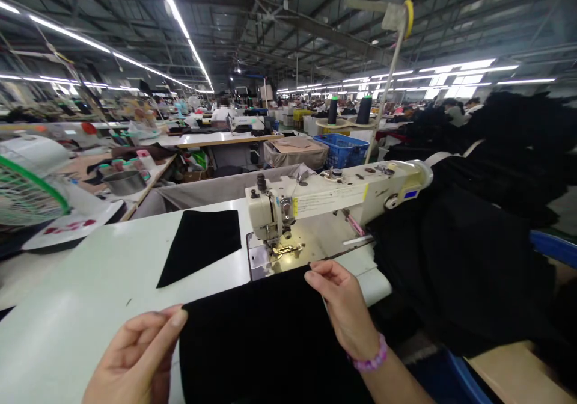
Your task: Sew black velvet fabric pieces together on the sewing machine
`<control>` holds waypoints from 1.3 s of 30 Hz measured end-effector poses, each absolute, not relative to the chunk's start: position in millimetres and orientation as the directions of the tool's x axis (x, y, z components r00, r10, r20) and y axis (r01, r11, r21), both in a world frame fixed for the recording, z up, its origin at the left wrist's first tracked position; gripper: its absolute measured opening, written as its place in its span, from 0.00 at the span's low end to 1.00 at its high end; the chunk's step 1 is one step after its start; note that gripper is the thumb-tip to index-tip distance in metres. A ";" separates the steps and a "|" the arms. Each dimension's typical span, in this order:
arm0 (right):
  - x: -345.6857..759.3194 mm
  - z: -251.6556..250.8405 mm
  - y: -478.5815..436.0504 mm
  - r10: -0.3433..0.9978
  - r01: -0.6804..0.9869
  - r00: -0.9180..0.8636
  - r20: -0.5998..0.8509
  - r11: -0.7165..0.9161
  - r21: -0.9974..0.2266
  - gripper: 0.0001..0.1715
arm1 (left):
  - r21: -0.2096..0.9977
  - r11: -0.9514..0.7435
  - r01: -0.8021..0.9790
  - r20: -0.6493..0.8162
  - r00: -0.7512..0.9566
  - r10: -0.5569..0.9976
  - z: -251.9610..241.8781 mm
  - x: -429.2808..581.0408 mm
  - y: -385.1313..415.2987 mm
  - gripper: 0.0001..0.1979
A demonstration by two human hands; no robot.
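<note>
A black fabric piece (265, 338) hangs stretched between my two hands at the table's front. My left hand (139, 350) pinches its upper left corner between thumb and fingers. At the upper right corner, my right hand (342, 302) grips the same cloth, just in front of the sewing machine's (331, 196) needle area. The presser foot and metal guide (286, 249) sit beyond the cloth's top edge. Another black fabric panel (202, 244) lies flat on the white table (112, 272), left of the machine head.
A big heap of black fabric (455, 247) is piled to the right of the machine. At left stand a green-rimmed fan (31, 190) and a metal pot (125, 183). Behind the machine are a blue crate (341, 148) and thread cones (364, 110) on a stand.
</note>
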State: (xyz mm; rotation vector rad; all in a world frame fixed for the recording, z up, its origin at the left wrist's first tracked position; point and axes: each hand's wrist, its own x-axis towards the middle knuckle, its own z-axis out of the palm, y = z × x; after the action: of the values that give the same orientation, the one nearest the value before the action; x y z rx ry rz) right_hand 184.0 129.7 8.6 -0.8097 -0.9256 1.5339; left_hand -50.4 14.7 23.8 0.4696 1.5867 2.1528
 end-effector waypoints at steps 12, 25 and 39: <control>181.6 9.1 134.3 0.986 -0.461 -0.168 -0.016 -0.093 -0.882 0.15 | 0.965 -0.212 -0.151 -0.028 -0.872 0.489 26.5 -49.2 17.7 0.22; 186.9 14.3 84.8 0.805 0.015 -0.510 0.303 0.360 -0.933 0.10 | 0.806 -0.053 0.589 0.414 -0.498 0.762 118.7 -77.8 55.9 0.14; 210.4 -68.4 87.6 0.406 0.172 -0.699 0.589 0.895 -0.412 0.14 | 0.701 -0.068 0.710 0.211 -0.116 0.971 -24.3 -47.3 158.8 0.07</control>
State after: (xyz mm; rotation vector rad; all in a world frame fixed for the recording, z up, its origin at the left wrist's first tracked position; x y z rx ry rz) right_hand 210.4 87.6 -68.4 -0.4120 -2.3443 0.4262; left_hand -47.3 158.8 -24.3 1.8021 1.8545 0.9989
